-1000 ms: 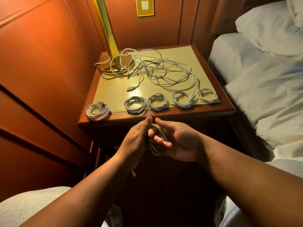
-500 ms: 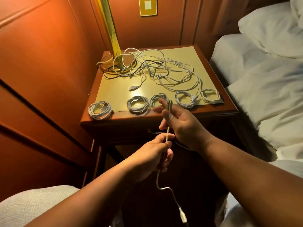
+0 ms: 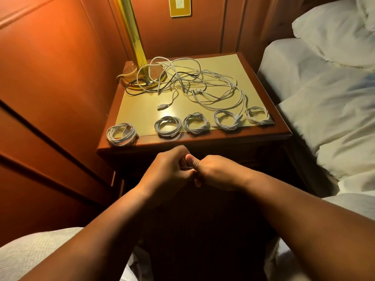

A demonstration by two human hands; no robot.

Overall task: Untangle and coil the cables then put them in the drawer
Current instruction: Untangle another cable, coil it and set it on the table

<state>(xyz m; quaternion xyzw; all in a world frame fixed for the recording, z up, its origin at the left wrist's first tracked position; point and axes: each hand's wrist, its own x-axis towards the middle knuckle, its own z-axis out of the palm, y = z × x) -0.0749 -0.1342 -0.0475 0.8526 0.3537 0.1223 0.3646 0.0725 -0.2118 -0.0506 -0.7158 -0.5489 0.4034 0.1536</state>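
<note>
Tangled cables (image 3: pixel 190 84): lay in a loose heap on the rear half of the nightstand (image 3: pixel 263 132), one loop draped over the lamp base (image 3: pixel 142 83); a USB plug (image 3: pixel 161 107) pointed out of the heap toward the front.
Coiled cables: five coils sat in a row along the front edge, well apart from the heap. The leftmost coil (image 3: pixel 121 134) lay on the bare wood near the left corner; the second coil (image 3: pixel 168 127), third coil (image 3: pixel 196 123), fourth coil (image 3: pixel 227 120) and rightmost coil (image 3: pixel 257 116) lay on the pale top mat (image 3: pixel 142 118).
Left hand (image 3: pixel 168 171): fingers curled inward, knuckles touching the right hand; whether it held a cable could not be told.
Right hand (image 3: pixel 215 171): fingers curled under, thumb pressed toward the left hand; its contents were hidden.
Hands, position: together in front of and below the nightstand's front edge.
Obstructions: the brass lamp pole (image 3: pixel 136 37) stood at the rear left corner.
Surroundings: wood wall panelling (image 3: pixel 50 78) close on the left; white bedding (image 3: pixel 324 98) close on the right.
Open room: bare mat between heap and coils.
</note>
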